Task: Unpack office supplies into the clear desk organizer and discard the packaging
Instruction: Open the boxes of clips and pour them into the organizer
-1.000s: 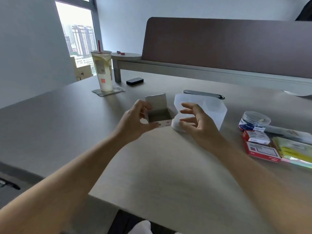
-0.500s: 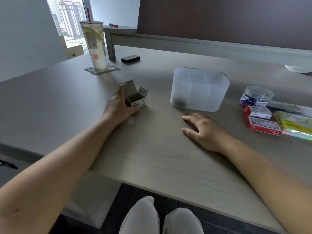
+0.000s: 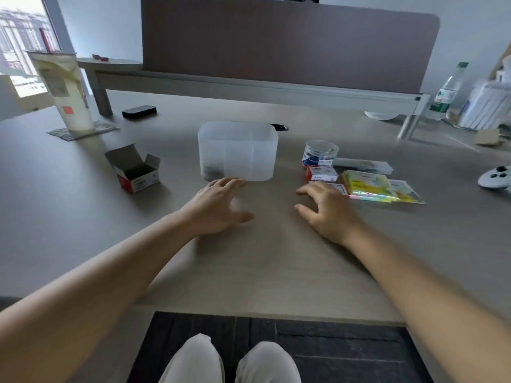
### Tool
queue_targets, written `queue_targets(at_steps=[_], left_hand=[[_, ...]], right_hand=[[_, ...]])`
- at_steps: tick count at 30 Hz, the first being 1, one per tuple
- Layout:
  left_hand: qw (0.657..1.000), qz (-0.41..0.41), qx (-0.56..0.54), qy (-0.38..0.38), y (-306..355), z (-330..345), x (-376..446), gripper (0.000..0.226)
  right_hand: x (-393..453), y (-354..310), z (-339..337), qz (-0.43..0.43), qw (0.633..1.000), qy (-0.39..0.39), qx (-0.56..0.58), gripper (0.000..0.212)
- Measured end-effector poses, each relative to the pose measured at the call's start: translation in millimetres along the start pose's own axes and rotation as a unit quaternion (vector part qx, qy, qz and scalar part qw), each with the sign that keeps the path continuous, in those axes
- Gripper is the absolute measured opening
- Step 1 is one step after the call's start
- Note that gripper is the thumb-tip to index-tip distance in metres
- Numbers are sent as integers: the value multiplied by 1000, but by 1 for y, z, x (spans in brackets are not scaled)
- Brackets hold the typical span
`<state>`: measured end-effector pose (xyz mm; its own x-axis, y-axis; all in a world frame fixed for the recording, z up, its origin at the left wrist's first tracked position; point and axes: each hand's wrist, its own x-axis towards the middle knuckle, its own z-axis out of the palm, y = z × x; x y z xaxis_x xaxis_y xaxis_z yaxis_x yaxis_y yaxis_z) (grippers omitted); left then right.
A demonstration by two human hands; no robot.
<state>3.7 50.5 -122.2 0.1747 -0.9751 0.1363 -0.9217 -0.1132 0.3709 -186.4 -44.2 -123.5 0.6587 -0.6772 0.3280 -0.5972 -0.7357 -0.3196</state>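
Observation:
The clear desk organizer [image 3: 237,150] stands mid-desk with something dark in its front left compartment. An opened small red-and-white box [image 3: 134,170] sits to its left, flaps up, apart from both hands. My left hand [image 3: 218,205] lies open, fingertips at the organizer's front base. My right hand [image 3: 326,211] hovers open with its fingers over a red-and-white box [image 3: 338,187]. Beyond it lie another small red box [image 3: 320,173], a clear round jar [image 3: 320,153], a long pack [image 3: 362,165] and yellow shiny packets [image 3: 376,186].
A tall drink cup [image 3: 66,92] on a coaster stands back left, a black small object [image 3: 139,111] near it. A brown divider panel [image 3: 287,42] closes the desk's far side. A white controller [image 3: 496,176] and a water bottle [image 3: 445,92] are at the right.
My left hand let go of the opened box and moved right to the organizer's front. My right hand shifted right onto the red boxes. The camera tilted and widened its view.

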Motion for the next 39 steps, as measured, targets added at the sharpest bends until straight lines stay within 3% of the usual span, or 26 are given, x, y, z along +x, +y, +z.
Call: queue_targets(at_steps=[4, 7, 11, 16, 19, 26, 31, 35, 39], left_hand=[[998, -3, 41, -52, 11, 13, 20, 69], [997, -5, 57, -49, 12, 15, 25, 64], [997, 4, 63, -39, 10, 16, 27, 65], [998, -2, 57, -40, 10, 16, 27, 91], [998, -1, 53, -34, 10, 17, 27, 81], [998, -1, 46, -34, 10, 17, 26, 79], [999, 3, 38, -29, 8, 19, 28, 66], [999, -15, -35, -18, 6, 16, 29, 68], [962, -42, -266, 32, 5, 10, 27, 73]], right_hand=[[12, 32, -12, 88, 993, 83, -13, 37], [28, 50, -15, 125, 990, 68, -2, 41], [48, 60, -16, 111, 994, 21, -2, 41], [61, 62, -18, 116, 993, 0, 13, 36], [65, 64, -20, 119, 993, -10, 21, 37], [66, 67, -19, 134, 989, -14, 54, 33], [62, 64, -20, 80, 993, 72, 39, 36], [54, 42, -27, 11, 985, 149, 88, 39], [40, 6, -15, -15, 972, 75, 221, 38]])
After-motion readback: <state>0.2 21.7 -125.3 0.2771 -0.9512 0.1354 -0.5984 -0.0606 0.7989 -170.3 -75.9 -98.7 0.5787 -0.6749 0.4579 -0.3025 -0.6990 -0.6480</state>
